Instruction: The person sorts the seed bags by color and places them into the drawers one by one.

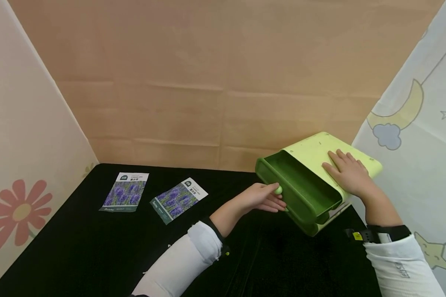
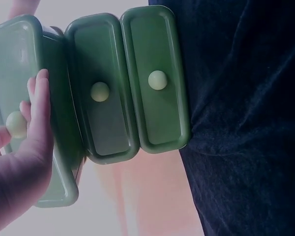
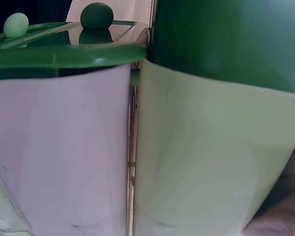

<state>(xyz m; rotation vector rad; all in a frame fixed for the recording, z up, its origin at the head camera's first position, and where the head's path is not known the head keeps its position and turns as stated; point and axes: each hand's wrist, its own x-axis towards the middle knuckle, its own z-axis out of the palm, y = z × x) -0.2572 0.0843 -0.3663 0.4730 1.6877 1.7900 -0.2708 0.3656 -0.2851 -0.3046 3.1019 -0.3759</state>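
Observation:
A light green drawer cabinet point(image 1: 312, 154) with dark green drawers stands angled at the right of the table. Its top drawer point(image 1: 301, 181) is pulled partway out, and its inside looks bare. At the drawer's round knob point(image 1: 278, 190) is my left hand point(image 1: 258, 197), pinching it between thumb and index finger while the other fingers stretch along the drawer front. My right hand point(image 1: 347, 171) rests flat on the cabinet's top, fingers spread. In the left wrist view the middle drawer point(image 2: 108, 130) and the bottom drawer point(image 2: 160, 115) are pushed in, each with a pale knob.
Two seed packets with purple flowers lie on the black tablecloth point(image 1: 96, 251): one packet point(image 1: 124, 194) at the far left, another packet point(image 1: 180, 200) closer to the middle. A tan backdrop point(image 1: 208, 82) rises behind; patterned sheets hang at both sides.

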